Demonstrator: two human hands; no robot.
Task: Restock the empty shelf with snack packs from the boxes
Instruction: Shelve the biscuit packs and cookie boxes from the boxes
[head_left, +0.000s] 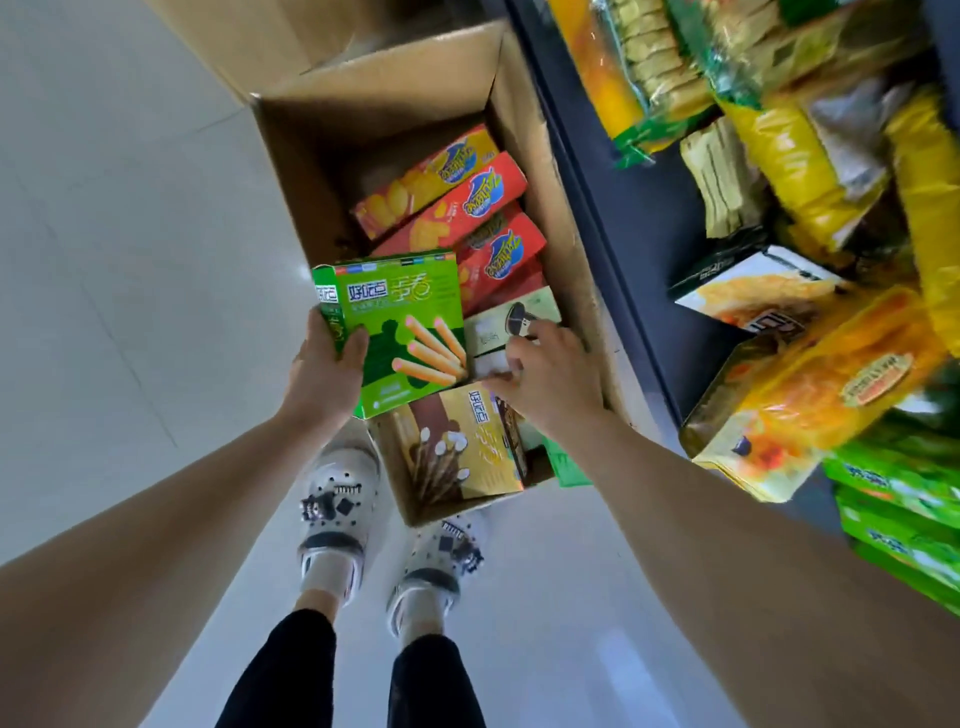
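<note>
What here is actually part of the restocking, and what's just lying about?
Part of the job: green snack box, held by the left hand; right hand reaching into the cardboard box; red snack boxes inside it; the shelf.
Just there: white clogs; floor; second carton behind.

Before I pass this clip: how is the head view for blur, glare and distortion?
Head view: sharp at centre, print on the green box in the left hand readable; right hand slightly motion-blurred; shelf packs at the right edge smeared; wide-angle lens slightly bows the shelf edge; soft glare on the floor.
</note>
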